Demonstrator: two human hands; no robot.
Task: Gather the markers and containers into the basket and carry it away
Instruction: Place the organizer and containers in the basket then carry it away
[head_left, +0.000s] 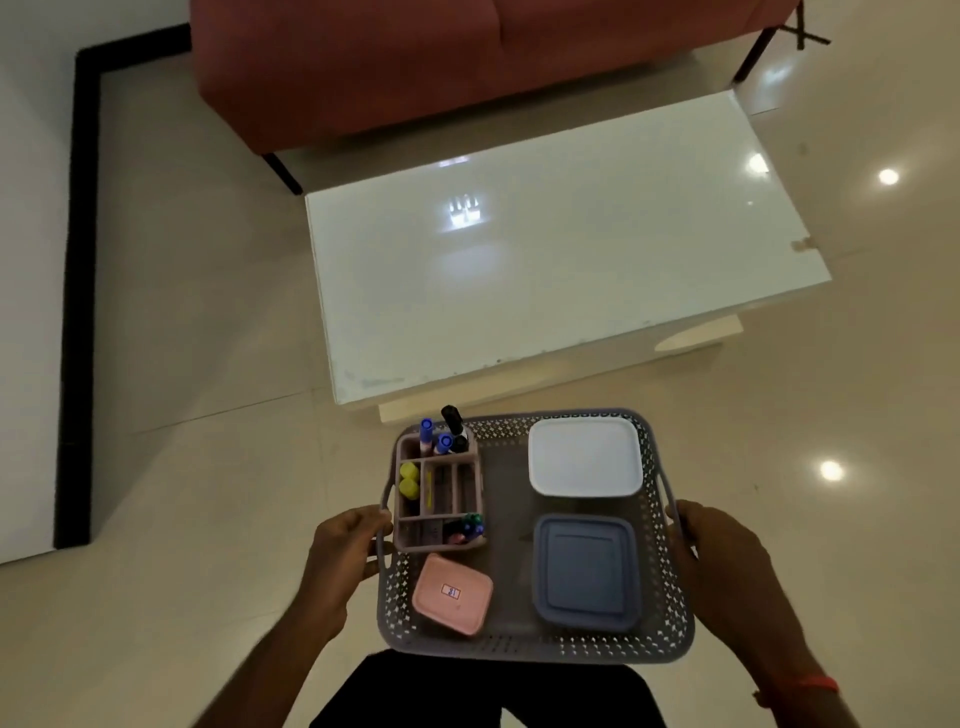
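One camera alone, worn on my head, looks forward and steeply down through a wide lens. My fingers (366, 526) sit close beneath it, low in frame, at either side of the basket (519, 650). The worktop (571, 270) lies beyond my fingers, the sofa (415, 62) farther off, at the top edge.

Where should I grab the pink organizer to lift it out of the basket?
Probably from straight above, pinching the bare central dividers of the pink organizer. Its left side sits close to the basket wall, markers fill the far compartment, and the pink container lies close to its near end, so side approaches look blocked.
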